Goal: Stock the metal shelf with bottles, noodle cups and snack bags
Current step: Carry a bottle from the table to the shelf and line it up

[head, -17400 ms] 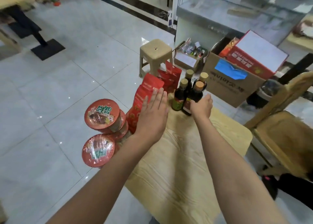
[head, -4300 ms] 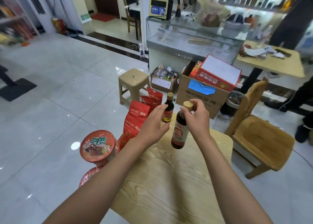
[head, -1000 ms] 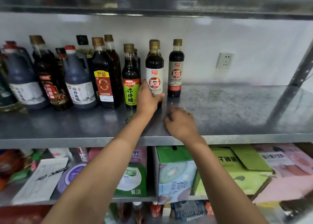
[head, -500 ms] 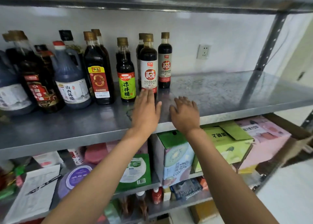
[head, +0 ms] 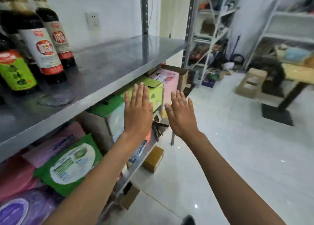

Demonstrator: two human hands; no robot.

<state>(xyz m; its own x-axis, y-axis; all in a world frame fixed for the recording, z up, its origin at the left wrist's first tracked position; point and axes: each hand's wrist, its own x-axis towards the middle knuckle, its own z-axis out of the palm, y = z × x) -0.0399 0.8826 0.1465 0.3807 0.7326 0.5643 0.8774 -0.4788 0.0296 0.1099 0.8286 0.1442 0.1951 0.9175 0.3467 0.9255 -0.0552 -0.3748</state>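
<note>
The metal shelf (head: 119,58) runs along the left. On it at the far left stand dark sauce bottles: two with white and red labels (head: 42,46) and one with a green label (head: 15,71). My left hand (head: 137,110) and my right hand (head: 180,112) are held flat in front of the shelf's edge, fingers apart, both empty. They are off the shelf and hover before the lower tier's boxes. No noodle cups or snack bags are in view.
The lower tier holds a green box (head: 147,90), a pink box (head: 168,78) and green and purple packs (head: 71,161). Small cardboard boxes (head: 153,158) lie on the tiled floor. A second rack (head: 210,27), a brown stool (head: 251,82) and a wooden table (head: 297,71) stand to the right.
Both hands have come off the shelf top and drawn back, empty. The view has swung right, so the bottles now sit at the left edge and the room appears.
</note>
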